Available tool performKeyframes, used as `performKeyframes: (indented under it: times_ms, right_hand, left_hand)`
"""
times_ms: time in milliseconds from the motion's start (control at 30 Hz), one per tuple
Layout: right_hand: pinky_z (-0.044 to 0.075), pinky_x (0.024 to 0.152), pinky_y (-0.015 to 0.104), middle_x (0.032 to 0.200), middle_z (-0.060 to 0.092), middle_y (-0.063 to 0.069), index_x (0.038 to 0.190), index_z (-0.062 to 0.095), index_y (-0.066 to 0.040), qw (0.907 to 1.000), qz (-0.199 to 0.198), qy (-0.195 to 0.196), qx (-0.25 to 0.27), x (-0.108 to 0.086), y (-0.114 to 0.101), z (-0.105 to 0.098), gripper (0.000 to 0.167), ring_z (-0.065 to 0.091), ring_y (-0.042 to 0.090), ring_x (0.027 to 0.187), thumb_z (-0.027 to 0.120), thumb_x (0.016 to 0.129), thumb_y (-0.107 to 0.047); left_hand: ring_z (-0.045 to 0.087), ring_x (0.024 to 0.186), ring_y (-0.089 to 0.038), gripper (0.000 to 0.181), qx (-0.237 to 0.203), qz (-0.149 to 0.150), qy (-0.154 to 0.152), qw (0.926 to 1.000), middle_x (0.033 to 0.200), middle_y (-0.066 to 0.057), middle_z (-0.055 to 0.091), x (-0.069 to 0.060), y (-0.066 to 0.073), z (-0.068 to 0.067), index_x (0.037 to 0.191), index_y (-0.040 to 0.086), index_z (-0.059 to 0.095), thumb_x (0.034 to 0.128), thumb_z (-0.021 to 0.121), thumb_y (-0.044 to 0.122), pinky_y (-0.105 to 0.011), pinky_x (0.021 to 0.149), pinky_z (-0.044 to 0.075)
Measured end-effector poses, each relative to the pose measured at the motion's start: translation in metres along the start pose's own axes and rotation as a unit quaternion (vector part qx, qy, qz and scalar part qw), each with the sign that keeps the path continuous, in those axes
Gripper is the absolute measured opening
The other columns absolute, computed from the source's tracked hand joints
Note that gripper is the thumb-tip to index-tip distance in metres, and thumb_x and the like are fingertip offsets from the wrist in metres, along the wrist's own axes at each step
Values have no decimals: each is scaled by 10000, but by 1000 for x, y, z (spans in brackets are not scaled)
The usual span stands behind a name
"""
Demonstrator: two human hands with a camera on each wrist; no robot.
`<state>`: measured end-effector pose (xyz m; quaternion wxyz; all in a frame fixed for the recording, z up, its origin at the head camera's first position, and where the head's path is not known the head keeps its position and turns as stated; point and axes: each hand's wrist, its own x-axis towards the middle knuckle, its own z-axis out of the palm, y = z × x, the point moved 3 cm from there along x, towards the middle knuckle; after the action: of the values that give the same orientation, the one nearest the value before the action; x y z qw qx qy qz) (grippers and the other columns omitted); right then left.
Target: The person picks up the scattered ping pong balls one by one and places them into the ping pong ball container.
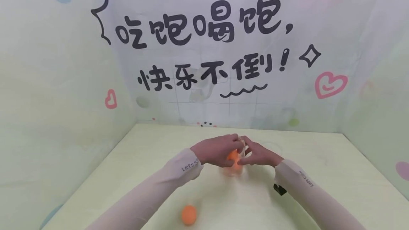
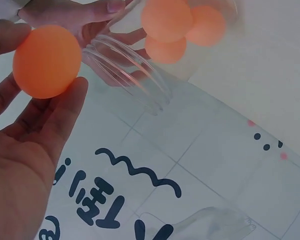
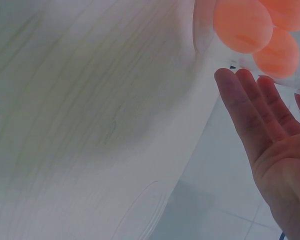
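A clear plastic jar (image 1: 232, 174) with a ridged, threaded neck (image 2: 132, 70) stands on the table between both hands. Orange balls (image 2: 167, 20) lie inside it; three show in the left wrist view. My left hand (image 1: 218, 149) pinches another orange ball (image 2: 47, 61) between thumb and fingers, beside the jar's mouth. From the other side, my right hand (image 1: 260, 153) holds the jar, thumb toward me and fingers on the far side. In the right wrist view its fingers (image 3: 250, 110) lie nearly straight against the jar.
One loose orange ball (image 1: 189, 215) lies on the table (image 1: 319, 173) near the front. A clear round disc, like a lid (image 3: 145, 212), lies behind the right hand. A small black object (image 1: 279, 189) shows under the right sleeve. Printed walls enclose the table's back and sides.
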<state>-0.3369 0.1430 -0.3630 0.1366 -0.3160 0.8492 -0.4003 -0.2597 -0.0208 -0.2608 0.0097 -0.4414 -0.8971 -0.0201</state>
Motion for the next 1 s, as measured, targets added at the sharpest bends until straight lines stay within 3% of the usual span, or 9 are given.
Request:
performKeyframes:
  times_ms: [300, 633, 1000]
  right_hand:
    - [534, 690, 386, 1261, 477, 128, 1456, 232, -180, 9990, 416, 141, -22, -2, 4, -3, 826, 534, 278, 1065, 736, 808, -282]
    - [533, 693, 394, 1268, 477, 157, 1409, 278, -147, 9995, 299, 61, 66, 5, 4, 4, 758, 549, 276, 1054, 728, 816, -290]
    - [524, 697, 375, 1260, 499, 157, 1414, 271, -112, 9996, 272, 98, 14, 2, 4, 2, 782, 559, 280, 1053, 731, 812, -304]
  left_hand:
    - [482, 791, -96, 216, 118, -7, 297, 9995, 940, 11, 508, 14, -12, -9, 1055, 138, 622, 843, 658, 153, -151, 670, 408]
    - [501, 776, -125, 220, -6, -351, 340, 9988, 936, -13, 517, 17, -31, -15, 1061, 97, 611, 844, 636, 122, -188, 659, 426]
    - [517, 785, -142, 219, -118, -766, 343, 9964, 955, -20, 525, 31, -48, -23, 1067, 121, 605, 849, 624, 137, -208, 641, 424]
